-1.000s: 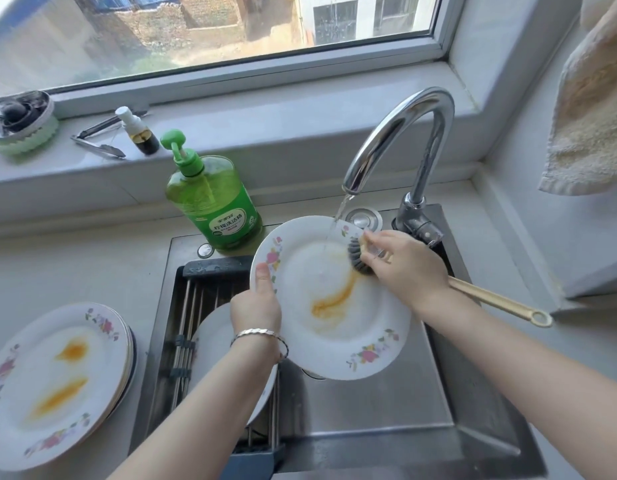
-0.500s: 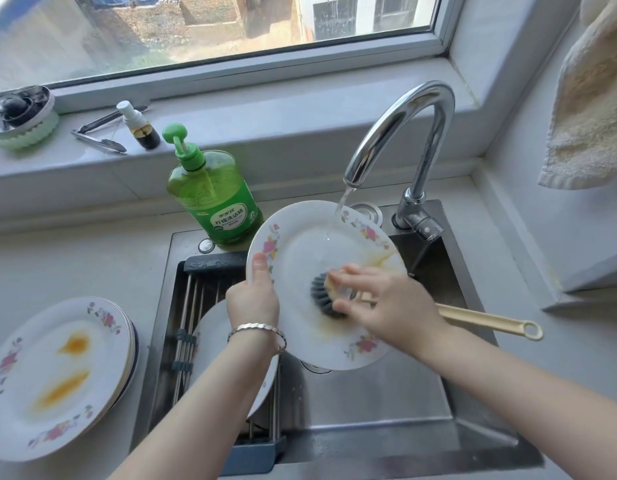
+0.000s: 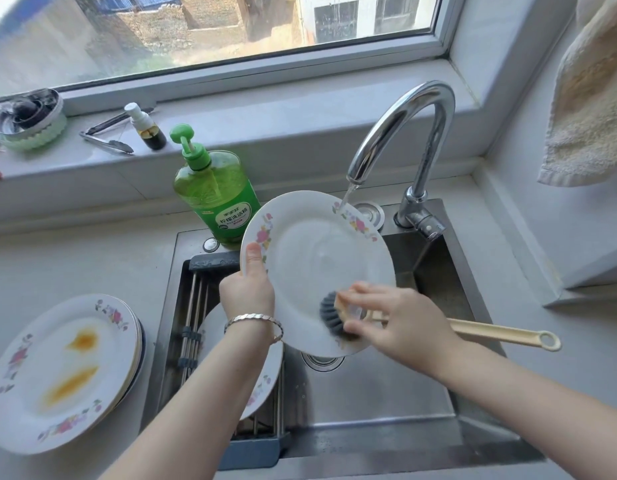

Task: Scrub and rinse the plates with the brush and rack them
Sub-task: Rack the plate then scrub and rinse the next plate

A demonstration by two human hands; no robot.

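My left hand (image 3: pixel 247 289) grips the left rim of a white floral plate (image 3: pixel 310 258), tilted over the sink under the running tap (image 3: pixel 400 133). The plate's face looks clean. My right hand (image 3: pixel 400 320) holds a dish brush (image 3: pixel 334 315) by its cream handle, its dark bristles pressed on the plate's lower edge. A stack of dirty floral plates (image 3: pixel 58 372) with orange smears sits on the counter at the left. Another plate (image 3: pixel 265 379) lies on the metal rack (image 3: pixel 193 327) across the sink's left side, partly hidden by my left arm.
A green dish soap bottle (image 3: pixel 215 195) stands behind the sink (image 3: pixel 386 393). The windowsill holds tongs (image 3: pixel 106 140), a small spray bottle (image 3: pixel 146 128) and a round container (image 3: pixel 30 121). A beige towel (image 3: pixel 591 98) hangs at the right.
The brush has swept from the plate's upper right down to its lower edge, and the orange smear is gone. The plate has tipped up a little toward the tap.
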